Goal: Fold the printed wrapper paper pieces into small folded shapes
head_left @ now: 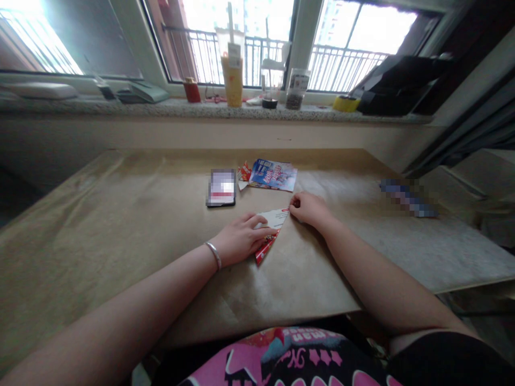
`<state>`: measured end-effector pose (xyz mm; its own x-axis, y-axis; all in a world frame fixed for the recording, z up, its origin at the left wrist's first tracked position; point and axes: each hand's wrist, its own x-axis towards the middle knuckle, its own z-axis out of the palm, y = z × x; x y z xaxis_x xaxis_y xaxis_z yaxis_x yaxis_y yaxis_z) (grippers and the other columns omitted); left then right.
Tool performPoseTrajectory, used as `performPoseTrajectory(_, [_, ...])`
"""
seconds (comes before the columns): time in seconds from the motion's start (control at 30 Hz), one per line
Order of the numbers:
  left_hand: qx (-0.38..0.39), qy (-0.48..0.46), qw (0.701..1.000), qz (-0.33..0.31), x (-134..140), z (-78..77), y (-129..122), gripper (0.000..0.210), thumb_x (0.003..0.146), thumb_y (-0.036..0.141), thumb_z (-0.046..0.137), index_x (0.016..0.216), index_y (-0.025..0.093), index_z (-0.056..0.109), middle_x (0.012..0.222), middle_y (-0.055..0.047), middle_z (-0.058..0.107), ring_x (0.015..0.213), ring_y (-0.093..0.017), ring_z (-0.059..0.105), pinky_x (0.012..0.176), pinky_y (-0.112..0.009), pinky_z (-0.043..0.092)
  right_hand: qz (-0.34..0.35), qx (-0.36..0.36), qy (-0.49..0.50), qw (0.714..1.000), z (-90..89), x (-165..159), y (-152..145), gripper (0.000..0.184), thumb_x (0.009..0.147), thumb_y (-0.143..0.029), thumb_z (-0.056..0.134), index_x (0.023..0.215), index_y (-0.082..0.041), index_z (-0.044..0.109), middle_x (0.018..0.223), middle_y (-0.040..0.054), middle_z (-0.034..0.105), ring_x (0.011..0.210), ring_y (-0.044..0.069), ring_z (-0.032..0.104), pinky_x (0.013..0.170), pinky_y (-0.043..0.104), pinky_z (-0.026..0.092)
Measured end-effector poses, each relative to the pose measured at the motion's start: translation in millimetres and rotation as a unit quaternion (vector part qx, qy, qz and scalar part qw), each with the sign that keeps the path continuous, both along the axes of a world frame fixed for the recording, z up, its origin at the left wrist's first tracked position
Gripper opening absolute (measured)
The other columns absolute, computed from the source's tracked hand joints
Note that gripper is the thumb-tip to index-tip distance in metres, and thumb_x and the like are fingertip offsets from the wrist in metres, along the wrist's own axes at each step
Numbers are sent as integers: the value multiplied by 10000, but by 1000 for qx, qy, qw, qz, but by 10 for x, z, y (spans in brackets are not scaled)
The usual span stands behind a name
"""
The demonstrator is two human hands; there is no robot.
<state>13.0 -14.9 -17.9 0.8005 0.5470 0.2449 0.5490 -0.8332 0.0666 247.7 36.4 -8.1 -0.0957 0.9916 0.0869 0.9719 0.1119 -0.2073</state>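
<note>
A folded sheet of printed paper (275,219), white on one part and red along its lower right flap, lies on the table in front of me. My left hand (243,236) rests flat on it with the fingers stretched across, covering its left part. At the paper's upper right corner, my right hand (308,210) pinches the tip between thumb and fingers. Just beyond lie a stack of blue printed leaflets (276,175) and a small folded red-and-white paper piece (244,175) touching its left side. A phone (221,187) with a blurred screen lies to the left.
The table (132,225) has a tan cover. A blurred flat object (408,198) lies near its right edge. On the windowsill (173,109) stand a tall drink cup (232,75), a red jar (192,90), clear containers (298,88), yellow tape (346,103) and a black bag-like object (396,86).
</note>
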Motion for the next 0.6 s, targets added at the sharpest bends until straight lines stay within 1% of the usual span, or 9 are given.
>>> performPoseTrajectory(0.23, [4, 1, 1000, -2, 1, -2, 7, 339, 954, 304, 377, 1236, 302, 565, 1156, -59, 533, 1049, -197, 469, 969, -358, 409, -7, -6, 17, 1000, -13, 0, 6, 159, 763, -286, 523, 804, -223, 663, 871, 44, 695, 727, 185, 599, 628, 277, 411])
performPoseTrajectory(0.6, [-16, -8, 1000, 1, -3, -2, 8, 337, 956, 321, 374, 1233, 310, 565, 1161, -65, 536, 1057, -199, 473, 970, -372, 407, -20, 2, 2, 1000, -28, -5, 30, 176, 799, -284, 495, 851, -209, 646, 890, 77, 694, 784, 219, 614, 645, 288, 422])
